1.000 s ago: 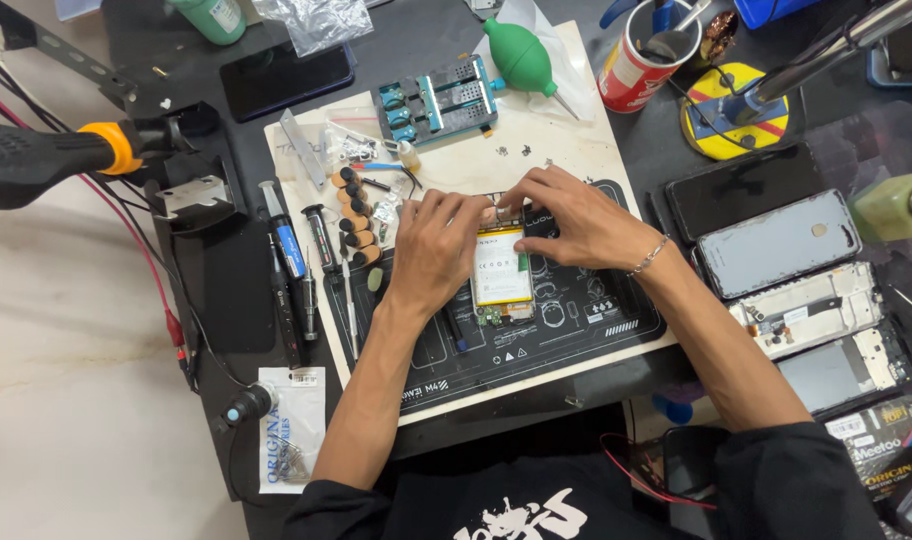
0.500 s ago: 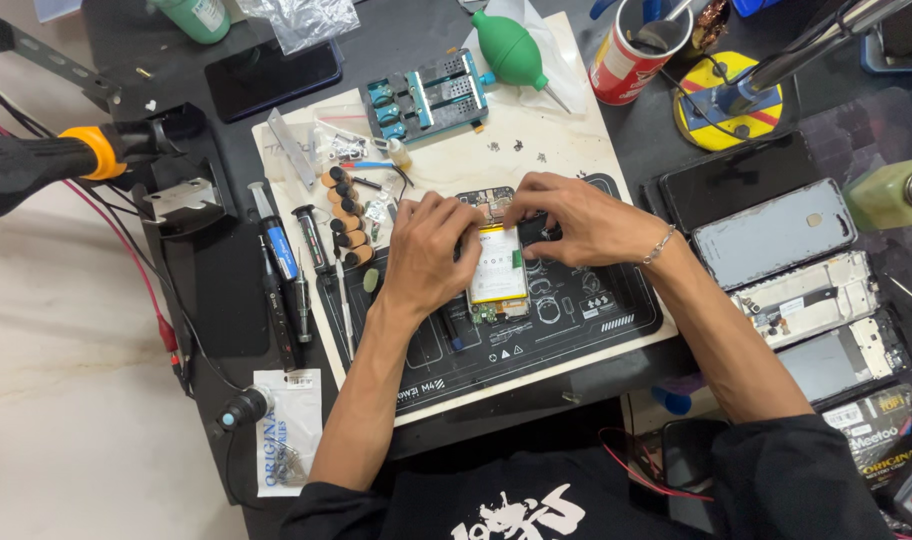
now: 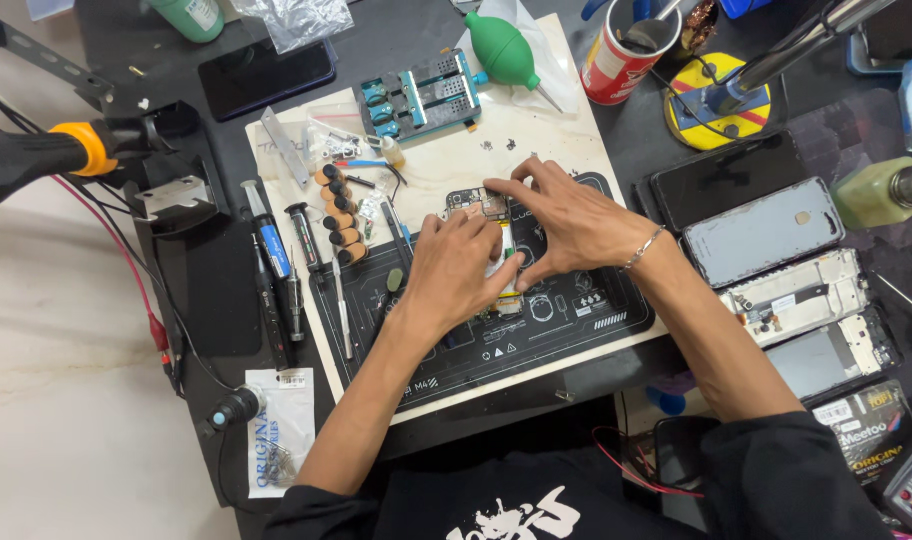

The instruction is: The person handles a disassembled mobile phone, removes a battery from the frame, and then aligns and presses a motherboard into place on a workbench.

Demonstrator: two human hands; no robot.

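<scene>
An opened phone (image 3: 503,262) with its inner board and battery showing lies on a black work mat (image 3: 576,320) in the middle of the bench. My left hand (image 3: 456,270) rests over its left side and grips it, covering most of the battery. My right hand (image 3: 561,220) arches over the phone's upper right, fingertips pressing on the board near the top edge and thumb against its side. The two hands nearly touch over the phone.
Screwdrivers and tweezers (image 3: 286,270) lie left of the mat. A green blower bulb (image 3: 503,50), a blue-grey fixture (image 3: 421,95) and a red cup (image 3: 621,55) stand behind. Phone screens and frames (image 3: 766,230) are stacked at the right. A soldering handle (image 3: 36,155) sits far left.
Both hands have drawn closer over the phone: the left now covers the battery that showed before, and the right has slid its fingers onto the top of the board.
</scene>
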